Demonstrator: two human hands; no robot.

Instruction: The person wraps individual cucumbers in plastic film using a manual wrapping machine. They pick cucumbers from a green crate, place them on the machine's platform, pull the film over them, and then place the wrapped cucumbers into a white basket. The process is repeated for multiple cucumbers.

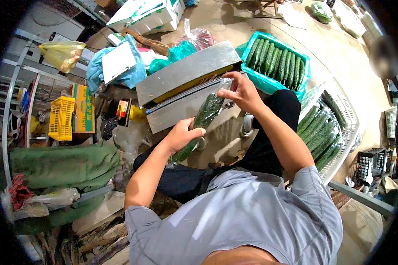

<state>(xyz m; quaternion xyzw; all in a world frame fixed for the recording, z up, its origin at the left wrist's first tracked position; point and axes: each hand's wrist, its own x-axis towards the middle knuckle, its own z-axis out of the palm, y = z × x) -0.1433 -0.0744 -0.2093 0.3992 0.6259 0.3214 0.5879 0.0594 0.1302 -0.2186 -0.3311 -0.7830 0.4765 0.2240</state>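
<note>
A long green cucumber bundle in clear plastic film [205, 111] slants across the space between my hands, in front of a metal wrapping or sealing machine [189, 74]. My left hand [183, 136] grips its lower middle, thumb on top. At the upper end, my right hand [240, 91] pinches the loose film between thumb and fingers. How many cucumbers the film holds cannot be told. A turquoise-lined crate [305, 71] beyond my right knee holds a row of cucumbers [277, 63]. Plastic-covered cucumbers [321, 132] lie in a white perforated basket [353, 132] at my right.
A white clipboard [119, 63] rests on a blue bag [96, 71] left of the machine. Further left are a yellow plastic basket [62, 119], a cardboard box [84, 109] and a green cloth [63, 162]. White foam boxes [149, 16] stand at the back.
</note>
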